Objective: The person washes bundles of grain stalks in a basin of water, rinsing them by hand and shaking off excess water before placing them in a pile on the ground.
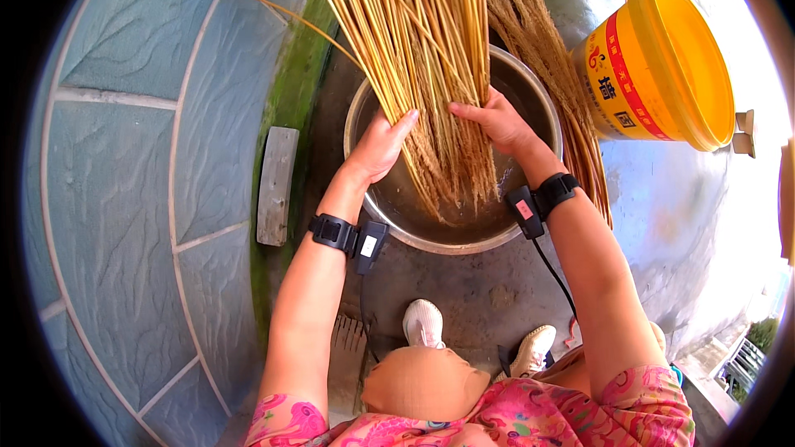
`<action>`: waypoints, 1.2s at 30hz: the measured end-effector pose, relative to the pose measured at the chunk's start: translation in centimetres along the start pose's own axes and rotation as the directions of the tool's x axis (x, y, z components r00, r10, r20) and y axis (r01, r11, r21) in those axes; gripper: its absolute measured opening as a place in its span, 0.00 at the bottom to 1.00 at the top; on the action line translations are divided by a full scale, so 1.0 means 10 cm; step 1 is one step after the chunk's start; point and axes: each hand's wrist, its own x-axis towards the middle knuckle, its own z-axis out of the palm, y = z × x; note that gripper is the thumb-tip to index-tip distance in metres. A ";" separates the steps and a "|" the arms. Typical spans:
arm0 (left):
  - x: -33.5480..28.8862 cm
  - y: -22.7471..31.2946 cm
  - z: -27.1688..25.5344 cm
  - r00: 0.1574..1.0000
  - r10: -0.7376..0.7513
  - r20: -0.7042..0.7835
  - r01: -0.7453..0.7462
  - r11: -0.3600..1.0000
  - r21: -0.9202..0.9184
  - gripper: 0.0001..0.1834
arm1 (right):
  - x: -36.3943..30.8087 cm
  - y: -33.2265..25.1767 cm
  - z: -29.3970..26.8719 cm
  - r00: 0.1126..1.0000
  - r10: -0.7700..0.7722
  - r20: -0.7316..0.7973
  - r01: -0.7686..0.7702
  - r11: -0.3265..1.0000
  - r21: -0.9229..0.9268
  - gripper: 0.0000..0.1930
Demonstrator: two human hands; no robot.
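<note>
Between my two hands is a thick bundle of dry reed stalks (422, 41), golden, with feathery seed heads hanging downward. My left hand (383, 145) wraps the bundle's left side, thumb across the stalks. On the other side my right hand (497, 120) grips it, its thumb also lying over the stalks. The seed heads hang down in a round metal basin (464, 242); whether their tips touch the water in it I cannot tell. One loose stalk sticks out to the upper left. Most of my fingers are hidden behind the bundle.
A second bundle of reeds (546, 54) lies along the basin's right side. Beyond it stands a yellow bucket (654, 66). To the left are a grey block (277, 186), a mossy green strip (286, 99) and a stone-tiled wall (116, 199). My white shoes (424, 323) are below the basin.
</note>
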 end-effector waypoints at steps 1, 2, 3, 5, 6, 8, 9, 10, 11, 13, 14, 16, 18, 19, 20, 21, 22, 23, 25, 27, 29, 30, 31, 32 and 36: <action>0.00 -0.01 -0.04 0.999 -0.042 0.006 0.042 0.999 -0.013 0.22 | -0.01 0.02 -0.10 1.000 0.007 0.016 -0.007 1.000 0.017 0.26; 0.00 -0.03 -0.07 0.996 -0.084 0.011 0.084 0.996 -0.026 0.22 | -0.03 0.04 -0.19 0.998 0.056 -0.016 -0.056 0.998 -0.001 0.26; 0.02 -0.07 -0.11 0.992 -0.126 0.020 0.126 0.991 -0.039 0.23 | -0.07 0.04 -0.28 0.993 0.104 -0.053 -0.105 0.994 -0.018 0.25; 0.00 -0.12 -0.27 0.983 -0.182 0.024 0.183 0.982 -0.047 0.24 | -0.05 0.12 -0.42 0.980 0.178 -0.084 -0.183 0.982 -0.052 0.24; 0.00 -0.09 -0.27 0.977 -0.213 0.028 0.214 0.975 -0.054 0.25 | -0.05 0.11 -0.48 0.976 0.194 -0.097 -0.208 0.964 -0.165 0.25; 0.01 -0.02 -0.28 0.965 -0.264 0.005 0.264 0.964 -0.024 0.28 | -0.02 0.10 -0.59 0.967 0.221 -0.128 -0.254 0.889 -0.381 0.27; -0.01 0.07 -0.28 0.953 -0.302 -0.004 0.301 0.953 -0.021 0.29 | 0.00 0.07 -0.60 0.969 0.217 -0.119 -0.247 0.872 -0.423 0.27; -0.01 0.12 -0.30 0.941 -0.339 -0.014 0.338 0.941 -0.018 0.30 | 0.02 0.03 -0.61 0.971 0.213 -0.111 -0.240 0.852 -0.465 0.28; 0.00 0.10 -0.36 0.896 -0.426 -0.122 0.435 0.899 0.053 0.32 | 0.04 -0.01 -0.63 0.972 0.209 -0.102 -0.232 0.831 -0.506 0.28; 0.04 0.18 -0.31 0.890 -0.413 -0.196 0.436 0.895 0.092 0.34 | 0.07 -0.13 -0.53 0.981 0.059 -0.184 -0.130 0.905 -0.405 0.29; 0.06 0.22 -0.26 0.884 -0.406 -0.231 0.439 0.892 0.109 0.36 | 0.10 -0.17 -0.45 0.973 -0.010 -0.231 -0.075 0.932 -0.356 0.29; 0.13 0.26 -0.15 0.911 -0.355 -0.209 0.360 0.933 -0.012 0.35 | 0.24 -0.19 -0.26 0.928 -0.032 -0.370 -0.133 0.902 -0.411 0.37; 0.26 0.09 -0.23 0.934 -0.291 -0.207 0.267 0.954 -0.138 0.34 | 0.44 -0.06 0.04 0.827 -0.063 -0.559 -0.299 0.792 -0.532 0.42; 0.36 -0.01 -0.20 0.922 -0.300 -0.246 0.239 0.938 -0.249 0.32 | 0.47 0.02 0.12 0.859 -0.046 -0.511 -0.294 0.771 -0.564 0.45; 0.43 -0.10 -0.18 0.917 -0.287 -0.276 0.211 0.938 -0.275 0.31 | 0.49 0.10 0.20 0.887 -0.027 -0.461 -0.287 0.750 -0.595 0.48; 0.49 -0.17 -0.13 0.910 -0.277 -0.307 0.183 0.936 -0.300 0.31 | 0.50 0.17 0.26 0.923 0.000 -0.385 -0.261 0.735 -0.626 0.50; 0.52 -0.24 -0.13 0.901 -0.265 -0.344 0.153 0.935 -0.320 0.31 | 0.53 0.29 0.34 0.953 0.005 -0.304 -0.203 0.754 -0.624 0.50; 0.55 -0.31 -0.13 0.903 -0.167 -0.396 0.038 0.948 -0.315 0.29 | 0.55 0.37 0.38 0.967 0.010 -0.253 -0.154 0.816 -0.557 0.48; 0.52 -0.24 -0.03 0.901 -0.155 -0.405 0.040 0.959 -0.280 0.28 | 0.53 0.43 0.33 0.985 -0.010 -0.174 -0.063 0.910 -0.409 0.44; 0.46 -0.17 -0.02 0.901 -0.146 -0.408 0.041 0.966 -0.255 0.24 | 0.48 0.43 0.31 0.994 -0.058 -0.093 0.035 0.972 -0.234 0.40; 0.39 -0.10 -0.06 0.926 -0.045 -0.376 -0.038 0.977 -0.212 0.22 | 0.46 0.37 0.34 0.995 -0.081 -0.051 0.075 0.992 -0.100 0.35; 0.37 0.00 -0.02 0.936 0.006 -0.351 -0.080 0.978 -0.195 0.21 | 0.43 0.26 0.35 0.995 -0.097 -0.038 0.096 0.995 -0.037 0.34; 0.37 0.09 0.00 0.941 0.023 -0.337 -0.093 0.977 -0.192 0.19 | 0.42 0.16 0.35 0.996 -0.085 -0.031 0.084 0.996 -0.012 0.30; 0.37 0.19 0.01 0.947 0.053 -0.318 -0.099 0.986 -0.130 0.18 | 0.42 0.05 0.33 0.993 -0.117 -0.017 0.117 0.993 -0.027 0.29; 0.37 0.65 -0.09 0.980 0.129 -0.154 -0.140 0.988 -0.064 0.16 | 0.37 -0.44 0.29 0.985 -0.174 0.016 0.174 0.983 -0.062 0.28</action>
